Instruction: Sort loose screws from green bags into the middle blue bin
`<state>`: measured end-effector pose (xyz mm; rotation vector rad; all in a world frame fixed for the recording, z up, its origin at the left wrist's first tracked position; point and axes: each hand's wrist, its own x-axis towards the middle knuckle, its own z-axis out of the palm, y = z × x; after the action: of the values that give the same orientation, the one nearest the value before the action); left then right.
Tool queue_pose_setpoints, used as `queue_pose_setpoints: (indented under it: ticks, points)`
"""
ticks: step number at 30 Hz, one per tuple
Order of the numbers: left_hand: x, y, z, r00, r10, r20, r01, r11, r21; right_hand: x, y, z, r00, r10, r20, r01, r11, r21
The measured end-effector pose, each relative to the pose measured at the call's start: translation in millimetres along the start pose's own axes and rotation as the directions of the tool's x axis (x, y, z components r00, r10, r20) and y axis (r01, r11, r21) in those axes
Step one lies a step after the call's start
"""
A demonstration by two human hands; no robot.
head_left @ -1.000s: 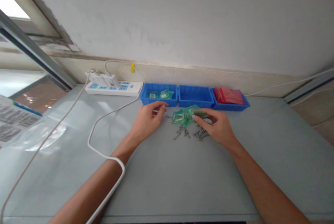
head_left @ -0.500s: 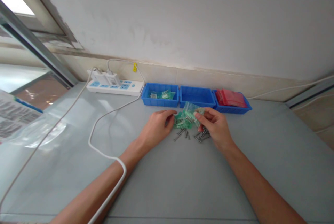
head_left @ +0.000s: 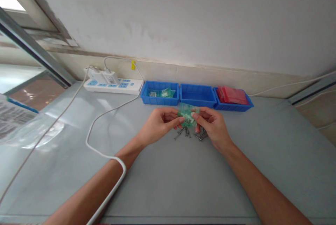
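Note:
Both hands grip a small green-tinted plastic bag [head_left: 188, 115] with pale pieces and screws showing inside it. My left hand [head_left: 158, 124] pinches its left side between thumb and fingers. On the right side, my right hand [head_left: 211, 124] is closed on the bag in the same way. Loose screws [head_left: 187, 132] lie on the grey table just below the bag. A second cluster of screws [head_left: 201, 135] sits partly hidden beneath my right hand.
Behind the hands stand three blue bins: the left bin [head_left: 160, 100] holds green bags, the middle bin [head_left: 197, 103] shows a bare bottom, the right holds red bags [head_left: 233, 95]. A power strip [head_left: 112, 87] is at the back left. A white cable [head_left: 90, 137] crosses my left forearm.
My left hand has moved right and taken hold of the bag's left side. The bag has shifted slightly left, still held in my right hand. The view has shifted a little.

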<state>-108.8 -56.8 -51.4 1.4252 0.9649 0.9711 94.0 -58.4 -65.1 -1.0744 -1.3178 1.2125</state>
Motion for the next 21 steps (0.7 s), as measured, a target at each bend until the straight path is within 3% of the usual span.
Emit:
queue_pose_setpoints:
  ticks: [2,4,6,8,10,13,21]
  points:
    - [3,-2,-4.2,0.996,-0.015,-0.084,0.01,0.998,-0.057,0,2,-1,0.994,-0.098,-0.048,0.092,0.989,-0.116]
    - [7,-4,-10.5,0.976,-0.033,-0.216,0.004,0.991,-0.135,-1,4,-2,0.964,-0.263,-0.035,0.235,0.908,-0.345]
    - [13,-6,-17.5,0.938,-0.068,-0.341,-0.024,0.966,-0.257,-2,7,-3,0.905,-0.416,0.093,0.394,0.733,-0.554]
    - [18,-7,-23.1,0.893,-0.108,-0.437,-0.07,0.926,-0.372,-4,8,-2,0.843,-0.481,0.242,0.509,0.565,-0.649]
    - [22,-7,-26.1,0.856,-0.143,-0.496,-0.109,0.889,-0.444,-6,9,-1,0.812,-0.473,0.342,0.561,0.468,-0.683]
    - [24,-5,-25.3,0.828,-0.187,-0.528,-0.13,0.853,-0.505,-7,10,2,0.808,-0.421,0.411,0.572,0.395,-0.719]
    - [18,2,-13.9,0.83,-0.16,-0.534,-0.132,0.874,-0.467,-6,17,3,0.836,-0.343,0.427,0.538,0.362,-0.761]
